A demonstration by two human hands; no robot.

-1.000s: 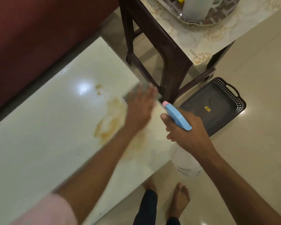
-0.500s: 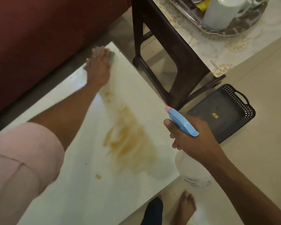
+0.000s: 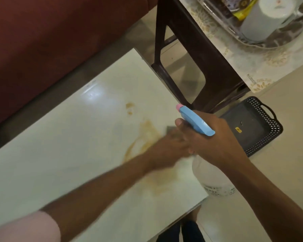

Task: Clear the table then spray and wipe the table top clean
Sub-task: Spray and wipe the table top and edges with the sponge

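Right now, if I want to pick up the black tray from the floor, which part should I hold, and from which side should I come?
Probably the loop handle at the far end of the black tray. It lies flat on the floor beside the dark stool, and its perforated rim is low, so the open handle gives fingers room. Come from above on the side away from the stool, where the floor is open.

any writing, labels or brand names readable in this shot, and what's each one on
"KUBER": printed near the corner of the patterned cloth, by its edge.
Spray bottle, held in the right hand: dark print on its white body, too blurred to read.
Black tray on the floor: small yellow sticker, nothing legible on it.
Yellow packet on the round tray: too blurred to read.
White mug: a small reddish mark, not legible.
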